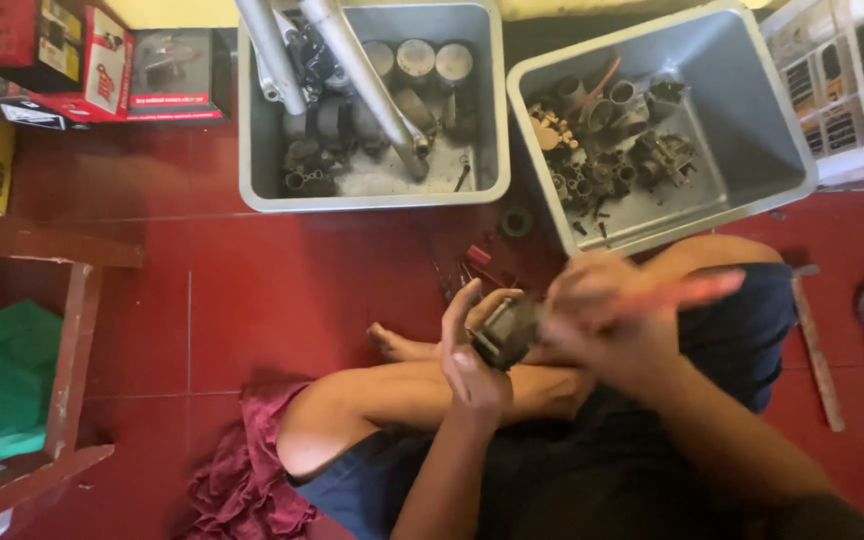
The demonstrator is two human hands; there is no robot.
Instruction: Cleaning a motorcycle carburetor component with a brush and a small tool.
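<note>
Two hands (542, 335) around ridged metal piston (502, 333).

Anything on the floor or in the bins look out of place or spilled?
A few small parts and a green ring lie loose on the red floor outside the two grey bins. Long metal tubes jut out over the left bin's rim. No spill shows.

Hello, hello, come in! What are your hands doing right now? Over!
Left hand gripping a small dark metal part. Right hand blurred, working on it with a red-handled tool. Two grey tubs of parts ahead, nothing blocking.
</note>
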